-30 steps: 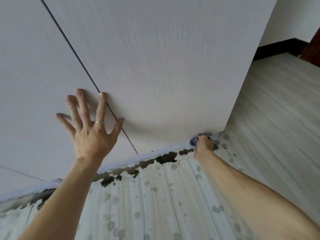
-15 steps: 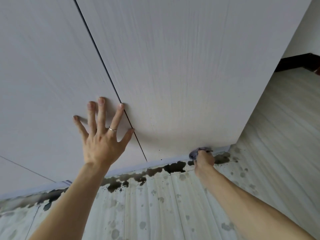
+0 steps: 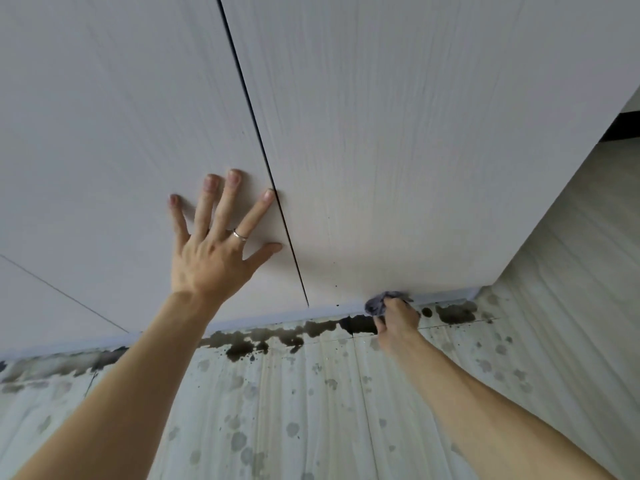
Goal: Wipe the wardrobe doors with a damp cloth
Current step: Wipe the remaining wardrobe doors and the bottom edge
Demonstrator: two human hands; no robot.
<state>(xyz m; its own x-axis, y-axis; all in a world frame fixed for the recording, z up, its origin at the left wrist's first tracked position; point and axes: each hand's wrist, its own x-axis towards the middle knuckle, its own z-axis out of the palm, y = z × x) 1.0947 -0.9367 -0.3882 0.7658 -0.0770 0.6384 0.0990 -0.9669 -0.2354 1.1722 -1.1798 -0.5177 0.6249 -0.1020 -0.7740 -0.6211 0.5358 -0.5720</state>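
The right hand (image 3: 398,322) grips the cloth (image 3: 375,305) at the bottom edge of the wardrobe door (image 3: 381,150). The left hand (image 3: 211,261) braces flat, fingers spread. It is best to wipe along the edge with even pressure.

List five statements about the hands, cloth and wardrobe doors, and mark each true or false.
1. The left hand lies flat, fingers spread, on the left door. True.
2. The right hand is empty. False: it grips a greyish cloth.
3. The cloth is at the right door's bottom edge. True.
4. The left hand wears no ring. False: a ring sits on one finger.
5. The floor is spotless. False: dark blotches mark it below the doors.
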